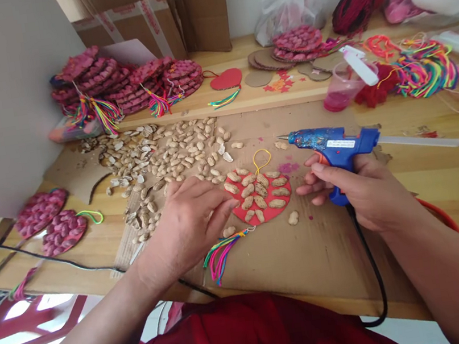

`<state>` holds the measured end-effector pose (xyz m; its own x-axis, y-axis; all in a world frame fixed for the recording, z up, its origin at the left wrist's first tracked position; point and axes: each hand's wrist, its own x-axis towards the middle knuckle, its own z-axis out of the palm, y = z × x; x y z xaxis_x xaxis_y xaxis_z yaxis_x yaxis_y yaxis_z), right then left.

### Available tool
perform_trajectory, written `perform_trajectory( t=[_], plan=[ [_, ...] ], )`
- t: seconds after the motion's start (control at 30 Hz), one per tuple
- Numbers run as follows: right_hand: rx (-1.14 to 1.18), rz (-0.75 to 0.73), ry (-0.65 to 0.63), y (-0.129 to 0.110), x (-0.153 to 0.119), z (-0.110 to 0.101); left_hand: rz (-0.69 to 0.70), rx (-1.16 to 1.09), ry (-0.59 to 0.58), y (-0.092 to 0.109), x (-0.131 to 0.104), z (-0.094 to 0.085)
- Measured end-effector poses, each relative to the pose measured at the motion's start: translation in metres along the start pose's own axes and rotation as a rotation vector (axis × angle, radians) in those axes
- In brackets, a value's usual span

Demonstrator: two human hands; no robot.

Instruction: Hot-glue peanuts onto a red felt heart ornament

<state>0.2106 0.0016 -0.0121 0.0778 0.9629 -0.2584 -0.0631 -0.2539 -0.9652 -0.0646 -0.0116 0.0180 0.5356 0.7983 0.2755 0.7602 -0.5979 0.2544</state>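
Note:
My right hand [359,187] is wrapped round the handle of a blue hot glue gun [315,139], its nozzle pointing left above the cardboard. A clear glue stick [421,140] sticks out of the gun's back end. In the middle lies a red heart-shaped piece [253,214] with several peanuts [260,188] on it, a yellow loop [262,159] at its top and a multicoloured tassel [224,253] below. At the heart's left edge, my left hand [195,217] is closed, fingertips together; whatever they pinch is hidden. One loose peanut [230,231] lies just below those fingers.
Many loose peanuts [183,150] and shells spread over the cardboard sheet [269,264] at left. Stacked pink peanut-covered pieces [126,89] stand on the back ledge. A plastic cup [340,89] and coloured yarn [425,71] are at right. The gun's cord [370,266] hangs over the front edge.

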Motion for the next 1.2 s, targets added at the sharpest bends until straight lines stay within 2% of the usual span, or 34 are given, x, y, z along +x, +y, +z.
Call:
perform_trajectory(
  t=[0.27, 0.43, 0.67, 0.87, 1.03, 1.2],
  plan=[
    [0.026, 0.004, 0.017, -0.004, 0.001, 0.002, -0.046, -0.097, 0.097, -0.011, -0.037, 0.013],
    [0.041, -0.006, -0.004, -0.006, 0.001, -0.002, -0.072, -0.108, 0.161, -0.005, -0.044, 0.012],
    [0.04, -0.005, -0.003, -0.006, 0.002, -0.001, -0.063, -0.147, 0.172, 0.005, -0.057, 0.014],
    [0.066, -0.022, 0.014, -0.009, 0.0, -0.002, 0.061, -0.252, 0.106, 0.017, -0.063, 0.019],
    [0.12, -0.028, 0.019, -0.007, 0.004, -0.008, 0.127, -0.26, 0.035, 0.027, -0.063, 0.017],
    [0.198, 0.019, 0.067, -0.009, 0.008, -0.01, 0.245, -0.23, -0.14, 0.034, -0.064, 0.014]
  ],
)
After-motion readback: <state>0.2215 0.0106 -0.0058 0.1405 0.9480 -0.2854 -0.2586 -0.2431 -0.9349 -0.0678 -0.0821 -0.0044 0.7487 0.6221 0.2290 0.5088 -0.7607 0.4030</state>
